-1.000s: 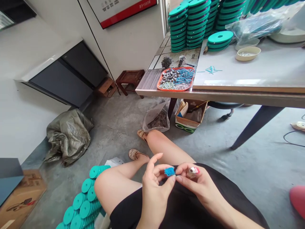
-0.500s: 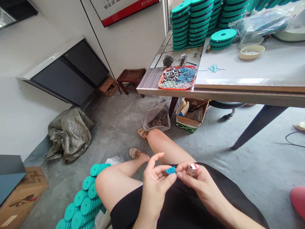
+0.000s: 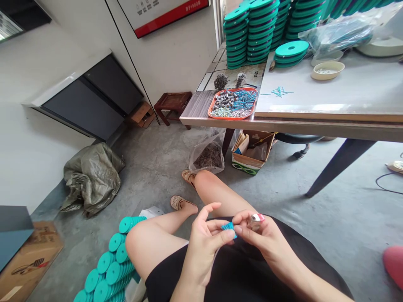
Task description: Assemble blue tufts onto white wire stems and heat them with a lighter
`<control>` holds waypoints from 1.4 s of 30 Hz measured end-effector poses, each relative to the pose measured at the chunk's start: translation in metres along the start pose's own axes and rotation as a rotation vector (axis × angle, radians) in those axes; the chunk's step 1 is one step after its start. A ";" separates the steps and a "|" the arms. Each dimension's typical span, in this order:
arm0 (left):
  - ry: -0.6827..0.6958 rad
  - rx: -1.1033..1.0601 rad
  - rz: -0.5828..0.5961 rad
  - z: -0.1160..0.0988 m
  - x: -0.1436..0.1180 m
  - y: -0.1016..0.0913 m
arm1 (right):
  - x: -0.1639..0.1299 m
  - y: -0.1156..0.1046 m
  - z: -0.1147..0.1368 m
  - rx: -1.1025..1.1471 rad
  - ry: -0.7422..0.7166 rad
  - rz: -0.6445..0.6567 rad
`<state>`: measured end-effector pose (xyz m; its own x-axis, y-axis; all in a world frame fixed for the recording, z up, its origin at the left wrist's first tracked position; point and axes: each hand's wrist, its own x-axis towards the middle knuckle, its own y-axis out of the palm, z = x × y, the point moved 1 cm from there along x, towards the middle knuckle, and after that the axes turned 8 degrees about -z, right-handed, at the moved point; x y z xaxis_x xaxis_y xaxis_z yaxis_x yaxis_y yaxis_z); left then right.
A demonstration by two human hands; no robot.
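Over my lap, my left hand (image 3: 206, 241) pinches a small blue ribbed piece (image 3: 228, 227) between thumb and fingers, its index finger raised. My right hand (image 3: 260, 233) meets it from the right, thumb and index fingertip closed together at the right end of the blue piece. Tucked in the curled fingers of that hand is a small object with a red and white end (image 3: 257, 217); its kind is not clear. The fingertips partly hide the blue piece.
On the table stands an orange tray (image 3: 210, 112) of grey cylinders, blue striped pieces and small beads. Stacked green discs (image 3: 236, 42) and a cream dish (image 3: 327, 76) are behind it. More green reels (image 3: 115, 272) lie at my left; a cardboard box (image 3: 252, 161) is under the table.
The blue piece has turned and shifted slightly right and down between my fingertips. Both hands have moved a little to the right.
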<state>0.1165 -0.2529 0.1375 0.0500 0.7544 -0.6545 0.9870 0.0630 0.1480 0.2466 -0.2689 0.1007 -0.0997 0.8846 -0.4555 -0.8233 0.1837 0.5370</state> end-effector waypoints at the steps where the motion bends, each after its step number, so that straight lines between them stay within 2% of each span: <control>1: -0.004 0.005 0.004 0.000 0.000 0.000 | 0.000 -0.001 0.000 -0.020 -0.010 -0.012; 3: -0.018 0.018 0.010 0.000 0.000 -0.001 | 0.000 -0.003 0.001 -0.063 -0.032 -0.002; 8: -0.051 0.054 0.019 -0.001 -0.001 -0.001 | -0.001 -0.004 0.005 -0.097 -0.066 0.137; 11: -0.060 0.072 0.013 -0.002 -0.001 0.000 | -0.002 -0.002 0.007 -0.153 -0.081 0.146; 15: -0.078 0.087 0.007 -0.002 -0.001 0.000 | -0.001 -0.003 0.008 -0.328 -0.179 0.106; 19: -0.027 0.096 -0.035 0.000 0.001 0.000 | -0.001 -0.008 0.007 -0.539 -0.341 0.065; 25: 0.064 0.173 -0.115 0.001 -0.001 0.002 | -0.002 -0.012 0.005 -0.811 -0.691 0.036; 29: 0.093 0.177 -0.167 -0.001 -0.004 0.005 | -0.002 -0.013 0.001 -0.927 -0.817 0.019; 32: 0.117 0.244 -0.187 -0.001 -0.004 0.005 | -0.002 -0.014 -0.001 -0.940 -0.822 0.021; 37: 0.246 0.467 -0.205 -0.001 -0.007 0.003 | -0.003 -0.012 0.000 -0.901 -0.747 0.028; 42: 0.351 0.541 -0.263 -0.002 -0.009 0.005 | -0.003 -0.012 0.002 -0.846 -0.675 0.012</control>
<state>0.1207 -0.2578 0.1456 -0.1634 0.9310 -0.3264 0.9018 0.0068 -0.4321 0.2576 -0.2735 0.0971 0.0050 0.9854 0.1703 -0.9688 0.0469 -0.2432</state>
